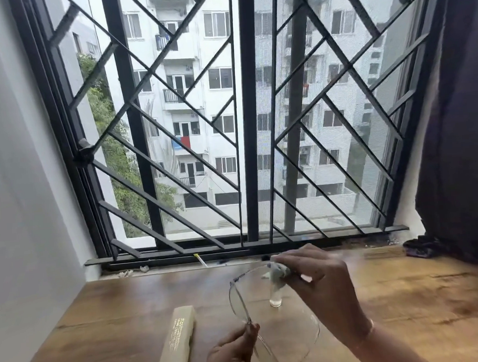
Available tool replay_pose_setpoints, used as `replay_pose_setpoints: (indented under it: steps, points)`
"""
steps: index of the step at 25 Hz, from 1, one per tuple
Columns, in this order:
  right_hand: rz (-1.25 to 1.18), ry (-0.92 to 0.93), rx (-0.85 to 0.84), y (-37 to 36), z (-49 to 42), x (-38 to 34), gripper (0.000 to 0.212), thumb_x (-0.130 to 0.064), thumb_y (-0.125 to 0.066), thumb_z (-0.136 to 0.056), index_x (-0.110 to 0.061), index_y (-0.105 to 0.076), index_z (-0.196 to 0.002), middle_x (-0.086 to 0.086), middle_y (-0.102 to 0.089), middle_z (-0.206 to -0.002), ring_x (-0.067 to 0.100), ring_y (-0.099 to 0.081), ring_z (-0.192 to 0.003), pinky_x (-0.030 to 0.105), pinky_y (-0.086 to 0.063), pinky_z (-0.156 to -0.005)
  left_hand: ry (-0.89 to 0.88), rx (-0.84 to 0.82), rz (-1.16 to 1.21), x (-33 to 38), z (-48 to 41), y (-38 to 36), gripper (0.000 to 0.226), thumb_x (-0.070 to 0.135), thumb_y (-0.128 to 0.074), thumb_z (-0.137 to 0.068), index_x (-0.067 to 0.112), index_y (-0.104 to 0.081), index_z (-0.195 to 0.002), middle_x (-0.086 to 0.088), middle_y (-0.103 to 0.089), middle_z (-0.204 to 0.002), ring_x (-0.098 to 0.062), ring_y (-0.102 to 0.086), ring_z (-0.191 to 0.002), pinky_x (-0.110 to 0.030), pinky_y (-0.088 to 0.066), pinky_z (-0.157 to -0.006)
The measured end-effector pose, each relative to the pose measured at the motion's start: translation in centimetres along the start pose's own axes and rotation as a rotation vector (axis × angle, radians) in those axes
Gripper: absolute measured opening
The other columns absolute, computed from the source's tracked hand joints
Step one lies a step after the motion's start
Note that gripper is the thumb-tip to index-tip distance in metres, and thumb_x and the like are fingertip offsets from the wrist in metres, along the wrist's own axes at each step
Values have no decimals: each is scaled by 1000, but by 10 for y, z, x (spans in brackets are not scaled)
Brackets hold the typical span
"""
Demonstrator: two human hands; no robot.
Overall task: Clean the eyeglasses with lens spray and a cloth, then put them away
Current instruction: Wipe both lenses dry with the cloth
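Observation:
Thin clear-framed eyeglasses are held up over the wooden table. My left hand pinches the frame near the bridge from below. My right hand pinches a small pale cloth against the upper lens. A small clear spray bottle stands on the table behind the glasses, its top hidden by the cloth and my right hand. A cream glasses case lies shut on the table to the left of my left hand.
A barred window rises behind the table, with bits of litter on its sill. A dark curtain hangs at the right, with a dark bundle of cloth at its foot. A white wall stands on the left.

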State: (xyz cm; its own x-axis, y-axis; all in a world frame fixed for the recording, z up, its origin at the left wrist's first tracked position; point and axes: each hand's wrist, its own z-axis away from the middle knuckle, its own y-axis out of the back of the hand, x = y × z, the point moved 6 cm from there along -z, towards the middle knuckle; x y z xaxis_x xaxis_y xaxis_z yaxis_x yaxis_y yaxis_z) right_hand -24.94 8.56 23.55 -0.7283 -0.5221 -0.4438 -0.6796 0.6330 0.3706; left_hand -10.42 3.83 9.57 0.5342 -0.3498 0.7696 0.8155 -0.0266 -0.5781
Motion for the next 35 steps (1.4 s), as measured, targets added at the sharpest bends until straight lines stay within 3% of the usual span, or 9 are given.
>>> replay_pose_setpoints:
  steps: [3,8,10,18,21,24,29,32,35]
  points:
    - [170,366,-143,-11,-5,-34,15,-10,-71,-79,-5,-75,-92,2,-74,-91,18,-62,-72,23,-52,-67,44,-29,-60,0,9,-10,24,-29,-53,-71,-15,-61,-53,-19,-60,-40,-16,-61,-34,-14,-48,-37]
    - [284,485,-389,-35,-10,-35,10,-9,-65,-85,-5,-74,-86,2,-74,-82,19,-57,-65,29,-51,-59,22,0,-118,11,13,-10,40,-36,-51,-66,-9,-61,-37,-17,-57,-39,-18,-64,-50,-12,-51,-47]
    - [294,479,-449,-42,-12,-29,6,-7,-68,-82,-6,-74,-83,2,-73,-78,19,-57,-63,29,-52,-58,-8,29,-100,14,13,-10,45,-39,-49,-64,-7,-60,-35,-16,-56,-40,-24,-58,-60,-17,-54,-57]
    - [268,331,-477,-40,-16,3,11,0,-75,-71,-4,-74,-81,7,-71,-72,25,-62,-63,30,-54,-58,-65,45,19,19,19,-13,50,-36,-49,-67,-4,-57,-29,-17,-53,-68,-10,-57,-31,-13,-46,-35]
    - [309,267,-447,-29,-18,21,17,2,-78,-65,-3,-75,-81,8,-73,-72,25,-64,-63,24,-50,-63,-63,43,39,18,20,-16,37,-15,-77,-56,2,-59,-28,-18,-58,-54,-6,-57,-33,-8,-47,-41]
    - [303,198,-406,-20,-18,39,18,2,-80,-61,-4,-75,-78,6,-73,-70,22,-64,-62,18,-43,-66,4,57,130,17,19,-12,48,-29,-47,-76,-5,-59,-36,-12,-56,-35,-9,-55,-28,-11,-46,-37]
    - [305,-41,-323,1,-17,67,21,9,-77,-61,-6,-77,-76,8,-74,-69,24,-68,-69,36,-51,-72,152,131,231,23,22,-19,40,-8,-53,-87,-2,-60,-48,-5,-57,-34,-12,-57,-31,-27,-40,-68]
    - [139,-168,-231,23,-17,59,22,4,-77,-66,-14,-77,-80,-1,-74,-66,19,-68,-68,39,-54,-67,211,142,297,28,29,-27,23,20,-88,-52,3,-73,-58,-16,-71,-66,-22,-55,-49,-29,-34,-60]
    - [-82,30,-344,16,-16,6,19,-17,-77,-71,-13,-77,-89,-5,-75,-79,10,-64,-72,27,-52,-64,293,189,407,26,34,-29,11,24,-70,-76,14,-72,-79,-7,-62,-93,-15,-45,-66,-26,-30,-57]
